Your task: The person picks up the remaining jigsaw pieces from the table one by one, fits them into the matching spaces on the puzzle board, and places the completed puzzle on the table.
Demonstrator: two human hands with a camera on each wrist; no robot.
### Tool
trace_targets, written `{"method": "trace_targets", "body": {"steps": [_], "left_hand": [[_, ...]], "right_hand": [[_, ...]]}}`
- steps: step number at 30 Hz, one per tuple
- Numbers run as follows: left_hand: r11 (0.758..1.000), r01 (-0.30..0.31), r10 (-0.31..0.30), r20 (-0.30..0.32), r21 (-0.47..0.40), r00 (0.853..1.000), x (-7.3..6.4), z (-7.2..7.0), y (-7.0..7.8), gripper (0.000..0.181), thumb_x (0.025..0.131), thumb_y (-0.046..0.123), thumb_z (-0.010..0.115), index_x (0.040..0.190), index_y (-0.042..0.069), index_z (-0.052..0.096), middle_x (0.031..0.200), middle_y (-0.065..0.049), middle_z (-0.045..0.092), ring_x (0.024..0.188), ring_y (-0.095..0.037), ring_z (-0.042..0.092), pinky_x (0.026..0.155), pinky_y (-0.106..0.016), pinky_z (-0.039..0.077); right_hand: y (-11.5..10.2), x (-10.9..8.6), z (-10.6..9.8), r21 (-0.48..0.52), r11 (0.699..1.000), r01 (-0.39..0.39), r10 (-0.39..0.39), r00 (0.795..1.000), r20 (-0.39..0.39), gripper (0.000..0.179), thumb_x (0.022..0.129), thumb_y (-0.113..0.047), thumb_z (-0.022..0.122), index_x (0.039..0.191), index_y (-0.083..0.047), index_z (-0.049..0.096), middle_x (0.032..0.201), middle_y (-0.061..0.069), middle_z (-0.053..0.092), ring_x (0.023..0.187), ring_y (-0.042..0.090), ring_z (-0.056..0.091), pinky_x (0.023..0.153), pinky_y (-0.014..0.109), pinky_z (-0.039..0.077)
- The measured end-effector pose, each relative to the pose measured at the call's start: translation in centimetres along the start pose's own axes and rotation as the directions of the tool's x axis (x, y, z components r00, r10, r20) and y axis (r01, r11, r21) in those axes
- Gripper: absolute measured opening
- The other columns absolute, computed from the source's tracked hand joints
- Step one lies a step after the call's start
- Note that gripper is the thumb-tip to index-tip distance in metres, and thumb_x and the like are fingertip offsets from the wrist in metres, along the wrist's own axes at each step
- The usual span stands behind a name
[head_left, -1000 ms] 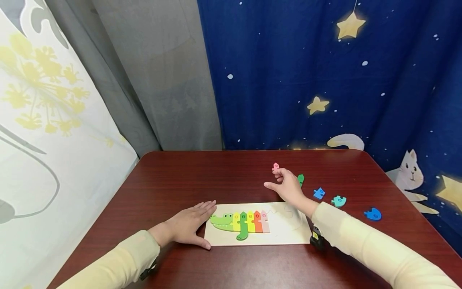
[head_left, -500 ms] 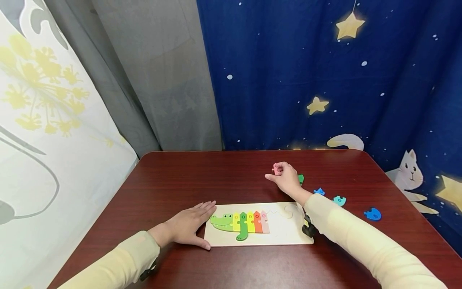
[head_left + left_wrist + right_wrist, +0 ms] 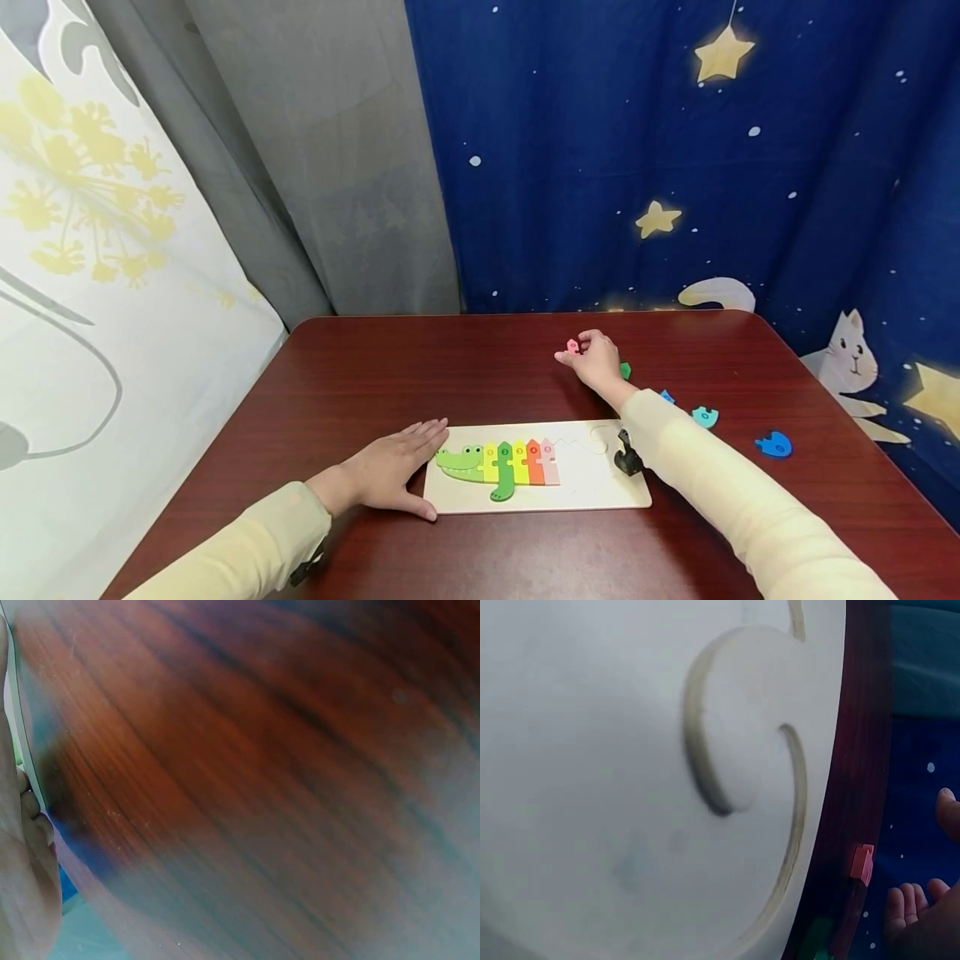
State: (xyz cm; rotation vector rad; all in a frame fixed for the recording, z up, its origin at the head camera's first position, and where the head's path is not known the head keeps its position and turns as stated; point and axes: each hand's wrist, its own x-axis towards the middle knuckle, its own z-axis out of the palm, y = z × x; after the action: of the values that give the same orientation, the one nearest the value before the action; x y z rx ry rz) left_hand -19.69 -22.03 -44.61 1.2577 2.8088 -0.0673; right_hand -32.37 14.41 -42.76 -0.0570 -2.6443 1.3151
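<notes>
My left hand (image 3: 395,468) lies with straight fingers on the left end of a pale wooden puzzle board (image 3: 600,487). A crocodile puzzle (image 3: 519,463) fills the left part of the board, with a green head and coloured numbered pieces up to a light pink one. Beyond the board, my right hand (image 3: 597,365) reaches over the table beside a pink puzzle piece (image 3: 573,346). Its thumb and fingers stand apart, and in the right wrist view the pink piece (image 3: 861,864) shows a gap from the fingertips (image 3: 909,900). A green piece (image 3: 626,371) is partly hidden behind this hand.
A blue piece (image 3: 667,397), partly covered by the right sleeve, a teal piece (image 3: 705,417) and a rounded blue piece (image 3: 774,444) lie on the table's right side. Carved outlines mark the board's right part. Curtains (image 3: 562,167) hang behind the dark red table (image 3: 375,367).
My right hand reaches slightly farther back, its fingers now clear of the pink piece's top. The pink piece looked tilted half a second ago and now faces up. My left hand stays still.
</notes>
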Motion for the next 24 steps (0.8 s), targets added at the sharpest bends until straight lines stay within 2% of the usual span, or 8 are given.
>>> {"method": "trace_targets", "body": {"steps": [7, 17, 24], "left_hand": [[1.000, 0.007, -0.007, 0.006, -0.003, 1.000, -0.01, 0.01, 0.00, 0.118, 0.075, 0.087, 0.041, 0.154, 0.002, 0.021, 0.161, -0.011, 0.015, 0.146, -0.022, 0.014, 0.118, -0.035, 0.016], [1.000, 0.010, -0.009, 0.009, -0.015, 1.000, 0.04, 0.00, 0.01, 0.118, 0.075, 0.087, 0.041, 0.154, 0.003, 0.021, 0.161, -0.010, 0.015, 0.146, -0.021, 0.014, 0.117, -0.035, 0.017], [1.000, 0.012, -0.012, 0.013, -0.013, 1.000, -0.01, -0.09, -0.02, 0.118, 0.074, 0.087, 0.041, 0.154, 0.003, 0.020, 0.161, -0.011, 0.015, 0.146, -0.021, 0.013, 0.118, -0.035, 0.016]], "right_hand": [[0.00, 0.56, 0.41, -0.019, 0.999, -0.047, 0.047, 0.999, 0.002, 0.062, 0.082, -0.028, 0.079, 0.127, 0.004, 0.051, 0.119, 0.024, 0.057, 0.111, 0.036, 0.049, 0.098, 0.046, 0.041], [0.22, 1.07, 0.78, -0.091, 0.991, -0.094, 0.096, 0.995, 0.009, 0.061, 0.082, -0.028, 0.080, 0.124, 0.006, 0.053, 0.114, 0.023, 0.058, 0.111, 0.038, 0.050, 0.096, 0.048, 0.041], [0.27, 1.01, 0.97, -0.083, 0.991, -0.108, 0.110, 0.994, 0.022, 0.060, 0.081, -0.024, 0.081, 0.123, 0.008, 0.053, 0.116, 0.024, 0.059, 0.111, 0.038, 0.050, 0.098, 0.048, 0.041]]}}
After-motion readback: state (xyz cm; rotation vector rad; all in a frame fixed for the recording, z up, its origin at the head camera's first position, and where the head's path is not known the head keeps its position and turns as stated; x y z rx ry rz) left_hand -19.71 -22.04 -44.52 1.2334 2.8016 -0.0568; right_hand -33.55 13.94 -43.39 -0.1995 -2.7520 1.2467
